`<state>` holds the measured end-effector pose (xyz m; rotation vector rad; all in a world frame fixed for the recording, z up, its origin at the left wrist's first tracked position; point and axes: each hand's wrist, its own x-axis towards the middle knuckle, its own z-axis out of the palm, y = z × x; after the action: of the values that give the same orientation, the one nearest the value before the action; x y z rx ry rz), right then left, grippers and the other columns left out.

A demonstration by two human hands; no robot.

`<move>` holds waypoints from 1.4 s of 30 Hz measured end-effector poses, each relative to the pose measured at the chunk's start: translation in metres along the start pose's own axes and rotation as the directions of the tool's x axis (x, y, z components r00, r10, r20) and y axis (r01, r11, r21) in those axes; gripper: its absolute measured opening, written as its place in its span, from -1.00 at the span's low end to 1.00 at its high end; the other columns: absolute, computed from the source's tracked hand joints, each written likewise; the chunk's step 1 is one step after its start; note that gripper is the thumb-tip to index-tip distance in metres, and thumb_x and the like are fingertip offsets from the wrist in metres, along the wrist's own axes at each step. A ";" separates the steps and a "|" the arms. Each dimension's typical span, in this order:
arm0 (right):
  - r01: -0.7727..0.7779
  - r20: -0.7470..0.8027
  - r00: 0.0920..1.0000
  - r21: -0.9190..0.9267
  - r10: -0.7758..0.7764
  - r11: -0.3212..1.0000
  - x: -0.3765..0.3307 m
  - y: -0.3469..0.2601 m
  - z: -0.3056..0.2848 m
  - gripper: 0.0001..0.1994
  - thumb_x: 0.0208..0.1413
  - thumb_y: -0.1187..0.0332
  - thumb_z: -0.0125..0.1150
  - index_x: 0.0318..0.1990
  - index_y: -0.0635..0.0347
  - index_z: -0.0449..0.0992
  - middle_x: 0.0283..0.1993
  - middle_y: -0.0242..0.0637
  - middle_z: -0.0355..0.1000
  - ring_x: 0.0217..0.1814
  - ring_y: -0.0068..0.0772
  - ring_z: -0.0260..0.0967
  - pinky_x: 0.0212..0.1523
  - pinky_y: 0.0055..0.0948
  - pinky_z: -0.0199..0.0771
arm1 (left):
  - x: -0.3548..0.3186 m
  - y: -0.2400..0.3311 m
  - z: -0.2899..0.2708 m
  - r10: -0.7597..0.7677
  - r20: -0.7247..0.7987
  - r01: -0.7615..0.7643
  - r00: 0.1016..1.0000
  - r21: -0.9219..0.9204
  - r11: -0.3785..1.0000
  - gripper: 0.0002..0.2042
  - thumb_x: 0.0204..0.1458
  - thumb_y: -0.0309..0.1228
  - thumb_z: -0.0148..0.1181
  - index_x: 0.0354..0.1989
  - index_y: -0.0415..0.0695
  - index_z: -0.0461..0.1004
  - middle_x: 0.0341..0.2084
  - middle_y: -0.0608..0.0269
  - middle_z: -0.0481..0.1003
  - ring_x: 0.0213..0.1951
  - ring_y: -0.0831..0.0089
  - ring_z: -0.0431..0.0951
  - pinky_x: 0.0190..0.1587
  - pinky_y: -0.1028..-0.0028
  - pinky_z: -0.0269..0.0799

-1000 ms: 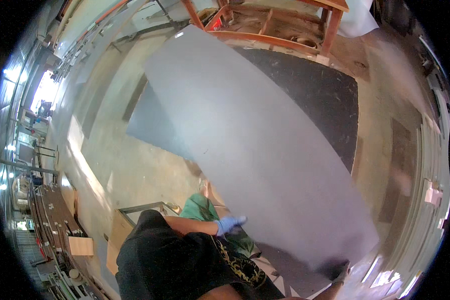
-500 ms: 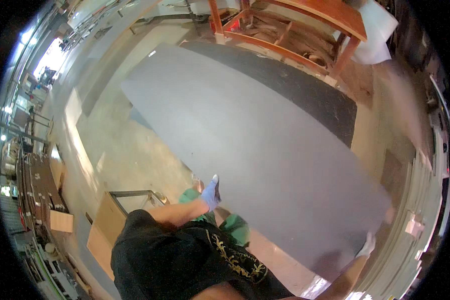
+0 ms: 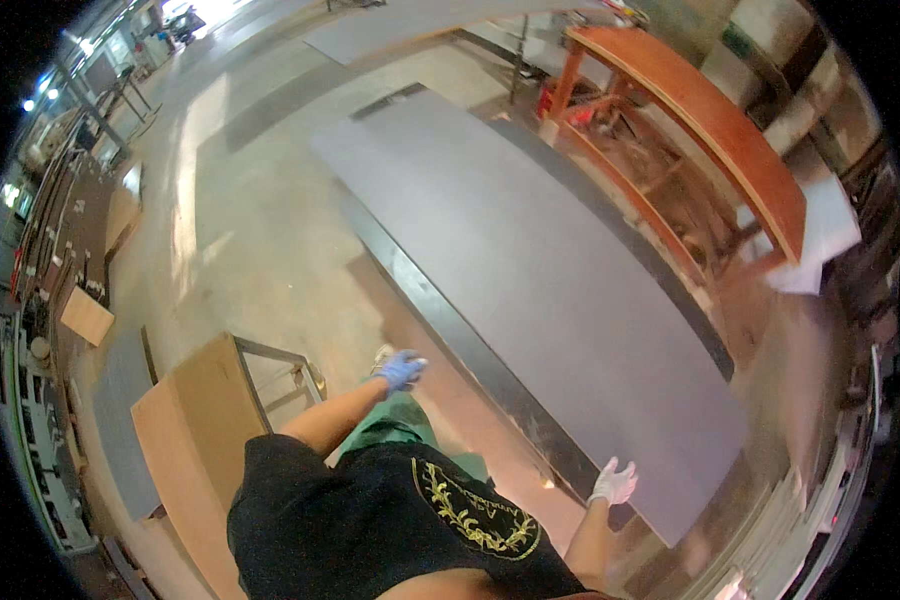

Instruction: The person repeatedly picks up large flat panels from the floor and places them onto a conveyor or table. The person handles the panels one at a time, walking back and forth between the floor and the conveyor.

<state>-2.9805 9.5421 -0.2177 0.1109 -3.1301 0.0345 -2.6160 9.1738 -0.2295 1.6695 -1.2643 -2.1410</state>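
Observation:
A large grey panel (image 3: 530, 270) lies at a slant before me, over a black surface (image 3: 460, 350) whose dark strip shows along the panel's near side. My right hand (image 3: 613, 484), in a white glove, is at the near right edge of the panel. Its fingers are spread and wrap round nothing; whether they touch the panel is hard to tell. In a blue glove, my left hand (image 3: 401, 371) hovers in front of my body, apart from the panel. Its fingers stretch toward the right with nothing visible in them.
A reddish-brown wooden table (image 3: 700, 120) stands beyond the panel. By my left side is a box-like cabinet (image 3: 195, 410) with a dark frame. Stacked brown boards (image 3: 65, 230) line the far left, and long pale strips (image 3: 805, 530) lie at the right.
The grey panel has shifted away from me, baring the black strip along its near side. My left hand has come off it, and my right hand has opened at its near edge.

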 end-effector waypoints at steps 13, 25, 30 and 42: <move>-0.347 0.387 0.516 0.910 -0.764 0.227 -0.108 -0.682 -0.075 -0.23 -0.01 0.03 0.18 0.26 0.20 -0.04 0.23 -0.03 0.06 0.25 -0.17 0.04 0.17 -0.24 0.14 | 0.206 0.274 -0.379 0.328 -0.459 -0.445 0.826 -0.173 0.879 -0.75 0.09 -0.13 -0.01 -0.29 -0.06 0.29 -0.52 0.32 0.37 -0.50 0.48 0.35 -0.53 0.43 0.24; -0.471 0.424 0.772 0.882 -0.474 0.023 -0.155 -1.078 -0.106 -0.36 -0.16 0.08 0.35 -0.02 0.41 0.31 -0.03 -0.04 0.35 0.05 -0.16 0.26 0.08 -0.31 0.22 | 0.162 0.126 -0.473 -0.177 -0.461 -0.069 0.870 -0.469 0.881 -0.58 0.05 -0.29 0.06 0.11 0.03 0.20 -0.39 0.33 0.43 -0.48 0.48 0.42 -0.49 0.42 0.40; -0.559 0.465 0.770 0.821 -0.436 -0.113 -0.127 -1.010 -0.106 -0.59 -0.16 0.19 0.33 -0.19 0.24 0.44 -0.14 -0.32 0.38 -0.10 -0.42 0.25 -0.02 -0.34 0.21 | 0.175 0.076 -0.548 -0.171 -0.457 -0.094 0.873 -0.502 0.860 -0.63 0.02 -0.16 0.10 -0.02 0.03 0.26 -0.38 0.36 0.43 -0.41 0.39 0.44 -0.43 0.30 0.41; -0.532 0.558 0.754 0.828 -0.346 0.176 -0.044 -0.632 -0.174 -0.50 -0.12 0.04 0.23 -0.12 0.25 0.38 -0.02 -0.13 0.30 0.09 -0.18 0.13 0.20 -0.04 -0.14 | 0.248 0.451 -0.414 0.259 0.121 -0.246 0.958 -0.112 0.963 -0.32 0.05 0.16 -0.18 0.28 0.08 -0.05 0.20 0.17 0.13 0.16 0.25 0.19 0.05 0.19 0.25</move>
<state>-2.8903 8.9185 -0.0308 -0.1545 -2.8442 2.6438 -2.5184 8.5307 -0.1142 1.2681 -1.3073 -2.1493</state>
